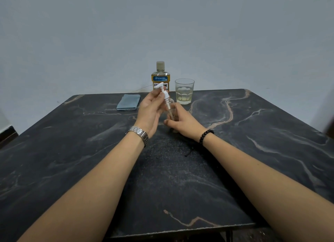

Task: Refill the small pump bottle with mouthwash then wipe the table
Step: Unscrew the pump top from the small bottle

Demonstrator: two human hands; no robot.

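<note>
My left hand [148, 113] pinches the white pump head [163, 93] and holds it tilted, its stem raised out of the small clear pump bottle [171, 110]. My right hand [181, 123] wraps around that bottle's lower body and keeps it standing on the dark marble table [253, 133]. Behind them stands the capped mouthwash bottle [160, 73] with amber liquid, partly hidden by the pump head. A folded blue cloth [128, 102] lies at the far left of the hands.
A clear glass [184, 91] with a little pale yellow liquid stands to the right of the mouthwash bottle near the table's far edge. A plain wall rises right behind the table. A thin dark cord lies under my right wrist.
</note>
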